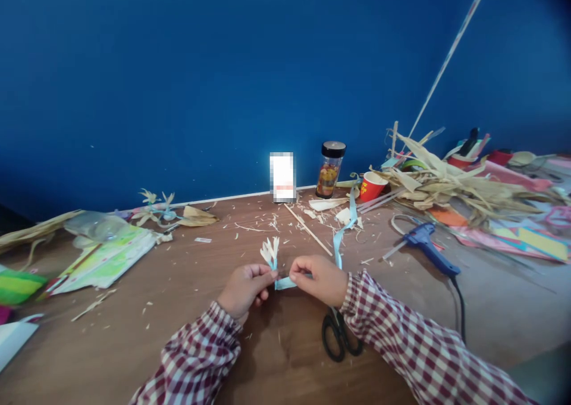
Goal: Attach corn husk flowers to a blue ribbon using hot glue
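My left hand (244, 287) is closed in a pinch on a small pale husk flower (270, 251) whose petals stick up above the fingers. My right hand (320, 278) is closed on a light blue ribbon (342, 231). The ribbon runs from the flower's stem across to my right hand and then up and away over the brown table (187, 310). Both hands hover close together just above the table's middle. Black-handled scissors (338, 338) lie under my right wrist.
A blue glue gun (428, 247) with its black cord lies to the right. Behind it are a pile of dry husks (450, 185), a red paper cup (371, 186) and a jar (330, 170). Coloured papers (107, 259) and husk flowers (156, 209) lie left. A thin stick (307, 229) and scraps litter the centre.
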Motion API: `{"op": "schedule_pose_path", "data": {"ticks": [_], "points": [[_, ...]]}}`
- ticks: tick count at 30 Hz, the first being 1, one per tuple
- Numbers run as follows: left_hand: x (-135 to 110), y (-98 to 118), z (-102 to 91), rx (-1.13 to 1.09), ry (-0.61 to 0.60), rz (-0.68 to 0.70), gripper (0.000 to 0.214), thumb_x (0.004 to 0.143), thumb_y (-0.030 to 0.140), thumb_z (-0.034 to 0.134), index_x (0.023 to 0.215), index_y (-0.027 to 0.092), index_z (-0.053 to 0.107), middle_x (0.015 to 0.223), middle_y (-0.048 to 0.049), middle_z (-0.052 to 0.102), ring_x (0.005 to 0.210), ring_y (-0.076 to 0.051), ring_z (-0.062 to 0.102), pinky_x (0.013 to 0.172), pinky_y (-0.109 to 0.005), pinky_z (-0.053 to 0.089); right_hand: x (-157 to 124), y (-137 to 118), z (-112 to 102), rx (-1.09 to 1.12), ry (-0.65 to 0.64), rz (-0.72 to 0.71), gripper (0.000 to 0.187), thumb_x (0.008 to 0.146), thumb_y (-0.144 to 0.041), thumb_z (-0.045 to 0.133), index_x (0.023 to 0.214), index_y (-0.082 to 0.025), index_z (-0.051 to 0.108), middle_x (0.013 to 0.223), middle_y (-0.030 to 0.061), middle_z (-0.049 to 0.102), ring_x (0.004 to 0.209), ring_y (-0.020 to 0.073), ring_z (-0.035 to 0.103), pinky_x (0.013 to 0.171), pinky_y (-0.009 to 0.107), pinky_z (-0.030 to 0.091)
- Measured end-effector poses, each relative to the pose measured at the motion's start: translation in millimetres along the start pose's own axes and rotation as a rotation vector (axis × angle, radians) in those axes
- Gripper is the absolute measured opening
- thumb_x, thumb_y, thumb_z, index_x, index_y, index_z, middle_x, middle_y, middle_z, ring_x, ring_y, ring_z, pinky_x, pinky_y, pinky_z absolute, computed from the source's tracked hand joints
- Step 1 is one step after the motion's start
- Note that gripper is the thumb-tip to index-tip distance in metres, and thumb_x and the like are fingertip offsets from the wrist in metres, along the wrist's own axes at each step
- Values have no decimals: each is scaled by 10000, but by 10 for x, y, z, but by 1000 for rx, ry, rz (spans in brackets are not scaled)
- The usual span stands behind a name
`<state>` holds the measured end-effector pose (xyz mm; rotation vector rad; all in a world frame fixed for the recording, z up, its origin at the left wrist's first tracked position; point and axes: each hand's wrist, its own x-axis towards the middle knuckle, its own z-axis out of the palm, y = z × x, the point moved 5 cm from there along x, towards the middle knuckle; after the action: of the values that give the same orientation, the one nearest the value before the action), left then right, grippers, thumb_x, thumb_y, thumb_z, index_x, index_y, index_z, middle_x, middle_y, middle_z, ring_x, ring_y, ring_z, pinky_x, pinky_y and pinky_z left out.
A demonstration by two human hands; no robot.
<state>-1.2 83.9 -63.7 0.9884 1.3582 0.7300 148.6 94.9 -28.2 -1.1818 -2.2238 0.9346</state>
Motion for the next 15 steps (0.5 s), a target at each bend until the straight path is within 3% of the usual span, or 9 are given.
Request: {"op": "schedule_pose_path", "data": {"ticks": [7, 15], "points": [[-18, -15, 36, 68, 66, -30, 301, 602, 405, 641, 714, 133, 580, 327, 76, 449, 277, -35, 328, 307, -147, 196, -26, -12, -9, 9, 14, 17, 146, 745, -194, 479, 698, -148, 609, 628, -4, 585, 602, 103, 503, 580, 199, 354], [-50, 25, 61, 70, 98, -11, 312, 560, 395, 684, 676, 137, 553, 348, 78, 460, 287, -35, 350, 308, -146, 219, -48, 65, 43, 87, -10, 147, 187, 737, -278, 494, 700, -145, 621, 560, -19, 540, 511, 84, 433, 508, 189, 331]]}}
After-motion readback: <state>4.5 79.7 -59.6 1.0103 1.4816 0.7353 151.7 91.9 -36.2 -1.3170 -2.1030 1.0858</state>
